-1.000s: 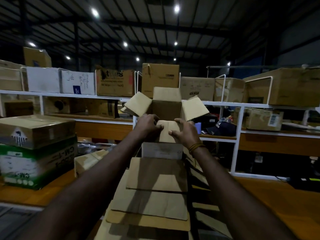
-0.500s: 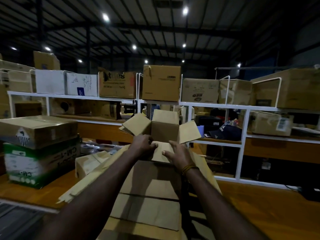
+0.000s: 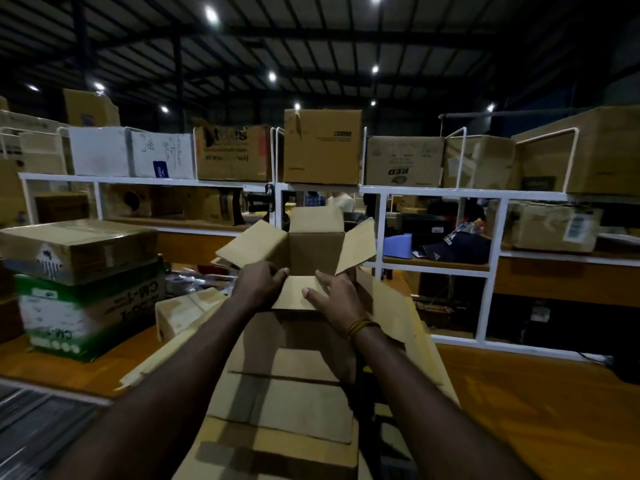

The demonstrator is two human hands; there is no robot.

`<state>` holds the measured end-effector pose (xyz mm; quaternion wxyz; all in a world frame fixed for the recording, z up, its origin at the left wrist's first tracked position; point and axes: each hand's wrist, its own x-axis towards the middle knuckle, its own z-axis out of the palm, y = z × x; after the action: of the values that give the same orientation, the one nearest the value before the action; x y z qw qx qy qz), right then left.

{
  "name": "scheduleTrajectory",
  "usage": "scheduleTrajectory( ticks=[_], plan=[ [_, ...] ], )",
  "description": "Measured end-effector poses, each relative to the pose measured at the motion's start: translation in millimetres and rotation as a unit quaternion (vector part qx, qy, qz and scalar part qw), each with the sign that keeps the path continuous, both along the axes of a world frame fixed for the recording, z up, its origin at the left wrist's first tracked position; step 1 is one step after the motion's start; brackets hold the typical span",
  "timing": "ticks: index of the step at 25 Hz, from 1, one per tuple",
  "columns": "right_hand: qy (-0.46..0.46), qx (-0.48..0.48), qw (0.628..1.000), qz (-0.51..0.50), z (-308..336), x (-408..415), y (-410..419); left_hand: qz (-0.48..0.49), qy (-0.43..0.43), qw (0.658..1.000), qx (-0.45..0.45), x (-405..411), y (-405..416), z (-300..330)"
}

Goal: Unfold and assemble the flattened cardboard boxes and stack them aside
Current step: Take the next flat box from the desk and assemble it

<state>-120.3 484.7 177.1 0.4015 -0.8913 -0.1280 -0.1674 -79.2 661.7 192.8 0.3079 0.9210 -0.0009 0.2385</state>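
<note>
A small brown cardboard box (image 3: 315,247) is held up in front of me with its open end toward me and its side and top flaps spread outward. My left hand (image 3: 260,282) grips the near flap's left edge. My right hand (image 3: 337,294) lies on that same near flap from the right, fingers fairly straight and pressing on it. Below my arms a pile of flattened cardboard boxes (image 3: 287,393) stretches toward me across the wooden table (image 3: 540,403).
Sealed cartons (image 3: 79,249) are stacked on a green and white box (image 3: 90,313) at the left. A small assembled box (image 3: 187,313) sits beside the pile. White shelving (image 3: 381,192) loaded with cartons spans the back, with a dark cap (image 3: 457,247) on a shelf.
The box has come down from shelf height and closer to the pile. Both hands moved down with it and stayed on the near flap.
</note>
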Motion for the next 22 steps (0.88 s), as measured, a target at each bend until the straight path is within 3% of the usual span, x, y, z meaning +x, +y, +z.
scheduleTrajectory(
  ticks=[4,9,14,17,22],
  plan=[
    [-0.043,0.065,0.996,-0.042,7,11,-7,-0.011,-0.086,0.993,0.078,12,-4,22],
    [-0.03,0.015,0.997,-0.074,-9,25,-9,-0.015,-0.013,0.974,0.225,26,-10,6],
    [-0.023,-0.036,0.994,-0.096,-25,37,9,-0.016,0.022,0.96,0.279,31,13,-20],
    [-0.109,-0.127,0.962,-0.218,-21,38,14,0.02,0.011,0.969,0.247,30,20,-11],
    [-0.222,-0.235,0.883,-0.341,-17,44,24,0.062,-0.073,0.947,0.306,39,30,-4]
  ],
)
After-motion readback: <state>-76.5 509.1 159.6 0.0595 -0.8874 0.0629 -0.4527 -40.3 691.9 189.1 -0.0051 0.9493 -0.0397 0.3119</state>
